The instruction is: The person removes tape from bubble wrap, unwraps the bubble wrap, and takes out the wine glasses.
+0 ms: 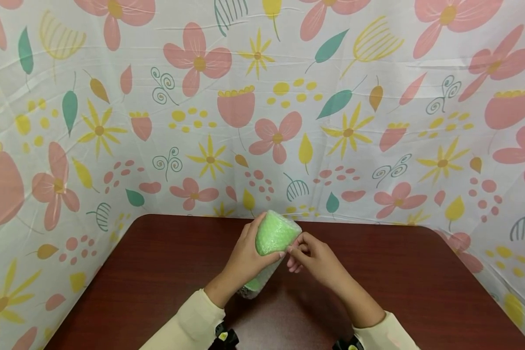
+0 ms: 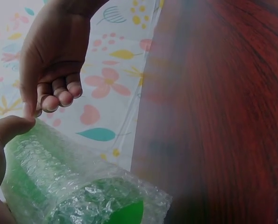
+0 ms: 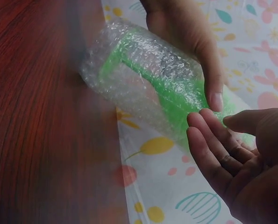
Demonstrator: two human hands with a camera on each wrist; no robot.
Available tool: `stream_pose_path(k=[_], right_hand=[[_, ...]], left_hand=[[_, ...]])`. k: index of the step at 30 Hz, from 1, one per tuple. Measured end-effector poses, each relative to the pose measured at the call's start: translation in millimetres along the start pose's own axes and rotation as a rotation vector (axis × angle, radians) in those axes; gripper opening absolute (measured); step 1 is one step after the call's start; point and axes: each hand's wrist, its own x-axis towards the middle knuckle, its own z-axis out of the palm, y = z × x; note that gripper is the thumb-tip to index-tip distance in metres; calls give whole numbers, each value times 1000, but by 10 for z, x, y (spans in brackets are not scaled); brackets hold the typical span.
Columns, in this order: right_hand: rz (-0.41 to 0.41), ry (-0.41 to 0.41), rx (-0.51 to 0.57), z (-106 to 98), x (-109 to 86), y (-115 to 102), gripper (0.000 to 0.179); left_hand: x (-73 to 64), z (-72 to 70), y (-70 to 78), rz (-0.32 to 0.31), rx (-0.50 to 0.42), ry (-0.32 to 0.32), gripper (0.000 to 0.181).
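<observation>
A green object in clear bubble wrap (image 1: 276,234) is held tilted above the dark table; the wrap blurs its exact kind. My left hand (image 1: 247,253) grips it round the side, with the thumb across the near face. Close to that thumb, my right hand (image 1: 317,257) pinches the edge of the wrap between thumb and forefinger. The other fingers of the right hand (image 2: 57,60) hang loosely curled in the left wrist view. In the right wrist view, the bubble wrap (image 3: 143,70) reaches past the green part at the far end.
A dark reddish-brown wooden table (image 1: 166,272) lies under both hands. Behind it and along both sides hangs a white cloth (image 1: 262,160) printed with pink, yellow and green flowers and leaves. Black wrist straps (image 1: 223,336) show at the cream sleeves.
</observation>
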Motion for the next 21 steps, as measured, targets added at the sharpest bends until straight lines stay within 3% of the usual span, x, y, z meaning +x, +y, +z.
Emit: stream_pose_path(k=[7,21], right_hand=[[11,7,-11,-6,-2,2,19],[5,-1,38,-7,-3,-8,17]], left_hand=[[16,-14,6,-12,-1,-28,99],[18,-4,0,-18,7,16,99]])
